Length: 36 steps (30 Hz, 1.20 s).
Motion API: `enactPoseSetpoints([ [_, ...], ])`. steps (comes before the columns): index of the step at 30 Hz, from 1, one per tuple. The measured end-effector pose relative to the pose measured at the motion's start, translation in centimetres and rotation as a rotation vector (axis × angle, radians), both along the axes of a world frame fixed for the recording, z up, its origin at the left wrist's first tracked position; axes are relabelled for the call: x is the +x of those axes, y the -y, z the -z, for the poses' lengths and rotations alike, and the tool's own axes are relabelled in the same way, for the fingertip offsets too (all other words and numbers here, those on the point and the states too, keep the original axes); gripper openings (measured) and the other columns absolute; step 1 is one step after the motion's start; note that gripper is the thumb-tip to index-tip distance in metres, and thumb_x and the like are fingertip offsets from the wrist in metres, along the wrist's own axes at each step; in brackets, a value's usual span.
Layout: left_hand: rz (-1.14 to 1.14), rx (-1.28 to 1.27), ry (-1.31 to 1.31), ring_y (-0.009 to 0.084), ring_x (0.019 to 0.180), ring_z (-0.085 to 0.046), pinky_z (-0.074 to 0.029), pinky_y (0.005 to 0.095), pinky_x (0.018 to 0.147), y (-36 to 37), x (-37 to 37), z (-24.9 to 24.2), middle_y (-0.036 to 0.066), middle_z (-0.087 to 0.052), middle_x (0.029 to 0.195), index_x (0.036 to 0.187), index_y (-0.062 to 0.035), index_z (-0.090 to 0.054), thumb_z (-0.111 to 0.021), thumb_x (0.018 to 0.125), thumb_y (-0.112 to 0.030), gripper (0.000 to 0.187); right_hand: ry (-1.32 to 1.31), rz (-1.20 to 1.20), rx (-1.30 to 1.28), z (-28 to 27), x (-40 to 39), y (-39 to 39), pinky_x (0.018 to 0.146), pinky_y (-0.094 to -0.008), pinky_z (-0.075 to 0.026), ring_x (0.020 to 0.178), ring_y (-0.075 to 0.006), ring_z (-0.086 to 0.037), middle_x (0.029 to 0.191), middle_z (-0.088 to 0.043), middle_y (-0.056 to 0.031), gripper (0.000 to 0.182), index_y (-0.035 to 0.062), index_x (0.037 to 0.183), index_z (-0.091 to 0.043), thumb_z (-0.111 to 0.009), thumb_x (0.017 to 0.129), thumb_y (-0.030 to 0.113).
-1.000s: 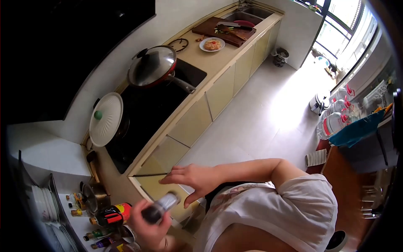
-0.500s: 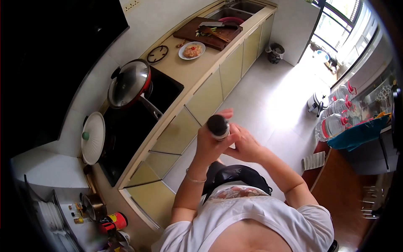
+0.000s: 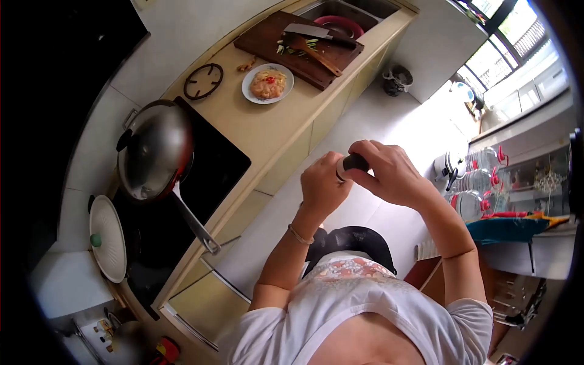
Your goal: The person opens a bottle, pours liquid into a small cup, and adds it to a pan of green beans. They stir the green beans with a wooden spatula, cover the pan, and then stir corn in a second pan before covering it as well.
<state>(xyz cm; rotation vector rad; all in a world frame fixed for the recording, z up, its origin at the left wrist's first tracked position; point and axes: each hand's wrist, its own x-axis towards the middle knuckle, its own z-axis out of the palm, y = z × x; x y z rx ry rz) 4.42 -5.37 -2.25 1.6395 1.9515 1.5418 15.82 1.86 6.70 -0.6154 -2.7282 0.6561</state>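
Observation:
My left hand (image 3: pixel 324 187) is wrapped round a small bottle (image 3: pixel 341 170), its pale neck showing and most of its body hidden in my palm. On its dark cap (image 3: pixel 355 162) are the fingers and thumb of my right hand (image 3: pixel 394 173), closed about it from the right. Both hands are held in front of my body, over the floor beside the counter. To the left, a wok with a shiny lid (image 3: pixel 159 146) stands on the black cooktop (image 3: pixel 213 149), its handle pointing toward me.
A white plate (image 3: pixel 248 91) of raw minced meat sits on the counter. Behind it, a cutting board (image 3: pixel 261 39) bears a cleaver (image 3: pixel 310 31), a wooden spatula (image 3: pixel 322 59) and chopped greens. A white lid (image 3: pixel 109 243) leans at the left. Water bottles (image 3: pixel 468 204) stand at right.
The bottle has tipped from upright toward the right. My right hand has come up from beside it onto the cap. The view has shifted, bringing the counter closer.

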Motion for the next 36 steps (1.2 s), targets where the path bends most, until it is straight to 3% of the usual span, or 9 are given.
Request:
enactPoseSetpoints([
  [6,0.171,0.009,0.237,0.0301,0.056,-0.055,-0.043,0.0351,0.049,-4.5,-3.1,1.1,0.011,-0.053,0.058,0.072,-0.0057,-0.049,-0.065,0.06,-0.015,0.023,-0.08,-0.293,-0.051,-0.1,-2.9,-5.8,0.058,-0.0374,-0.041,0.063,-0.0296,-0.053,0.069,-0.052,-0.012,0.032,0.0065,0.095,-0.046,-0.059,0.072,0.024],
  [12,0.011,-0.175,0.096,0.0305,0.057,-0.055,-0.043,0.0342,0.051,-7.1,-5.9,1.6,0.012,-0.054,0.06,0.073,-0.0046,-0.05,-0.066,0.058,-0.017,0.025,0.208,-0.214,-0.179,1.1,-6.6,-9.9,0.051,-0.0337,-0.043,0.066,-0.0278,-0.055,0.076,-0.053,-0.0118,0.03,0.0054,0.096,-0.048,-0.06,0.071,0.017],
  [17,0.153,-0.197,0.341,0.0282,0.063,-0.057,-0.045,0.0325,0.056,-8.8,-8.6,2.2,0.013,-0.056,0.066,0.074,-0.0034,-0.053,-0.061,0.058,-0.009,0.018,-0.053,-0.565,-0.194,3.0,-9.6,-14.3,0.056,-0.0347,-0.043,0.066,-0.0294,-0.055,0.082,-0.054,-0.0143,0.032,0.0058,0.097,-0.048,-0.061,0.07,0.017],
  [20,0.041,-0.185,0.397,0.0287,0.063,-0.057,-0.045,0.0321,0.056,-10.6,-9.2,2.3,0.013,-0.057,0.066,0.077,-0.0041,-0.054,-0.062,0.058,-0.009,0.021,-0.156,-0.693,-0.154,2.9,-11.2,-17.0,0.057,-0.036,-0.043,0.066,-0.0305,-0.054,0.081,-0.054,-0.0145,0.032,0.0059,0.097,-0.048,-0.061,0.07,0.018],
  [23,-0.097,-0.354,0.237,0.0289,0.065,-0.057,-0.045,0.0323,0.057,-12.4,-9.7,1.5,0.013,-0.057,0.068,0.079,-0.004,-0.054,-0.062,0.059,-0.009,0.023,0.442,-0.441,-0.167,2.3,-13.1,-18.8,0.058,-0.0368,-0.042,0.068,-0.0316,-0.054,0.08,-0.053,-0.0141,0.032,0.0053,0.095,-0.048,-0.061,0.07,0.022],
  [30,-0.111,-0.232,0.471,0.0235,0.062,-0.058,-0.044,0.0298,0.057,-15.3,-11.9,4.1,0.013,-0.057,0.068,0.078,-0.0022,-0.053,-0.061,0.061,-0.007,0.02,-0.075,-0.847,-0.296,5.4,-16.3,-24.7,0.057,-0.0347,-0.044,0.07,-0.0298,-0.053,0.082,-0.049,-0.0116,0.028,0.0055,0.093,-0.051,-0.062,0.066,0.005],
  [31,-0.106,-0.263,0.465,0.0204,0.06,-0.056,-0.043,0.0289,0.057,-15.1,-12.3,4.3,0.012,-0.056,0.066,0.077,-0.0019,-0.052,-0.061,0.061,-0.007,0.019,-0.119,-0.875,-0.524,5.7,-16.8,-25.4,0.056,-0.0308,-0.047,0.074,-0.027,-0.054,0.085,-0.049,-0.011,0.03,0.0045,0.093,-0.052,-0.06,0.065,-0.002],
  [35,-0.159,-0.322,0.415,0.0137,0.059,-0.052,-0.043,0.0264,0.057,-14.3,-14.2,4.7,0.008,-0.053,0.063,0.074,-0.0014,-0.05,-0.06,0.062,-0.004,0.016,-0.134,-0.763,-0.663,7.1,-17.4,-27.1,0.057,-0.0239,-0.048,0.079,-0.0173,-0.053,0.094,-0.049,-0.0067,0.028,0.0048,0.095,-0.049,-0.056,0.069,-0.004],
  [36,-0.21,-0.314,0.36,0.0139,0.059,-0.052,-0.043,0.026,0.057,-14.2,-14.7,5.0,0.008,-0.053,0.063,0.074,-0.0013,-0.05,-0.06,0.062,-0.003,0.016,-0.073,-0.642,-0.89,7.7,-17.0,-27.3,0.059,-0.0226,-0.047,0.079,-0.0144,-0.052,0.095,-0.048,-0.0052,0.028,0.0048,0.097,-0.048,-0.055,0.071,-0.003],
])
